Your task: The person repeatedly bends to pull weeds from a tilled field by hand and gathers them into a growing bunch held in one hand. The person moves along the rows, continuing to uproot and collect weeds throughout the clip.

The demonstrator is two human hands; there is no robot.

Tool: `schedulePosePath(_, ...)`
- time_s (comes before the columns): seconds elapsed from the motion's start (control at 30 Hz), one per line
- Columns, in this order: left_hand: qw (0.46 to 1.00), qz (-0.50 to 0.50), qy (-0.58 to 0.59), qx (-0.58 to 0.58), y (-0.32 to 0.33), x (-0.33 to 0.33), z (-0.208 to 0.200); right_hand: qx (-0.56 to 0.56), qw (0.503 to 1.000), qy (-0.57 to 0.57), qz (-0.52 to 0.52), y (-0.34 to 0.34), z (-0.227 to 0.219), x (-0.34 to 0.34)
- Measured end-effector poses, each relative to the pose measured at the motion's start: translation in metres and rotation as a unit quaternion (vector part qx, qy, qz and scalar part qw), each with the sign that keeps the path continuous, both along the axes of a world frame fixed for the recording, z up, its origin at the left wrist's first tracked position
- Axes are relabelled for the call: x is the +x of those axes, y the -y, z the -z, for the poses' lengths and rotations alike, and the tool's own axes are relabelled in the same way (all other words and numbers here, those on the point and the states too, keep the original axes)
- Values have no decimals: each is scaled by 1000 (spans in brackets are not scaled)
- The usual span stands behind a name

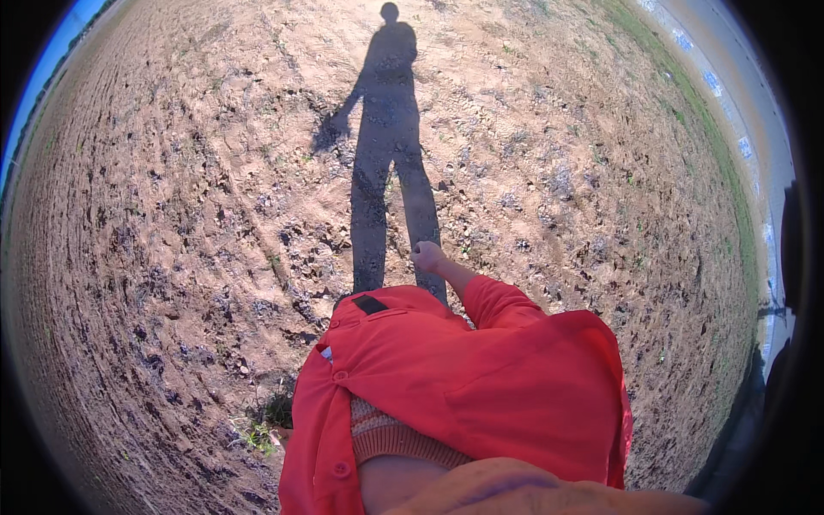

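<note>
My right hand (428,257) is held out ahead of the red jacket (506,378), its fingers curled closed. Whatever may be inside that fist is too small or hidden to make out. Low at my left side, the jacket covers most of my left hand (281,435); only a bit of it shows. Beside it hangs a bunch of green plants (253,432), which appears gripped in that hand. My shadow (390,129) also has a leafy bunch at the end of its left arm.
Dry brown soil (215,215) stretches around me, uneven and dotted with small clods and scattered withered plants. A grassy strip (717,129) runs along the right, with a pale band bearing blue-white patches (712,81) beyond it.
</note>
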State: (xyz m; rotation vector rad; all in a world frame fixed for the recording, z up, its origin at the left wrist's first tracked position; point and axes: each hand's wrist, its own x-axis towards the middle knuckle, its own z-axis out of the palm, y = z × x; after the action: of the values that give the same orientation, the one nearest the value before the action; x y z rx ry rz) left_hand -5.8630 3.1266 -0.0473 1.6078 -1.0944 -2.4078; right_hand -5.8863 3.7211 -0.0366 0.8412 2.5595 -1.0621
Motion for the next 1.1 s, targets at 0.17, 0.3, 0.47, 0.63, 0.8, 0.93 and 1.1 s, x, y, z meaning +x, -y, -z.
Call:
schedulePosePath(0.17, 990, -131, 15, 42, 16, -62, -65, -35, 997, 69, 27, 14, -4, -62)
schedulePosePath(0.3, 982, -99, -161, 18, 53, -148, 1, 89, 994, 55, -5, -12, 59, -108)
schedulePosePath(0.47, 973, -156, -168, -6, 36, -236, -28, 23, 987, 160, 6, -5, 41, -209)
schedulePosePath(0.63, 958, -242, -149, -37, 32, -276, -43, -51, 990, 130, 35, -11, 26, -330)
schedulePosePath(0.8, 938, -319, -115, -73, 39, -293, -59, -26, 992, 119, -34, -4, 30, -491)
schedulePosePath(0.93, 928, -355, -78, -77, 42, -304, -56, -9, 985, 62, -162, 51, 24, -619)
schedulePosePath(1.1, 910, -405, -42, -84, 51, -313, -48, -31, 946, -73, -313, 177, -7, -723)
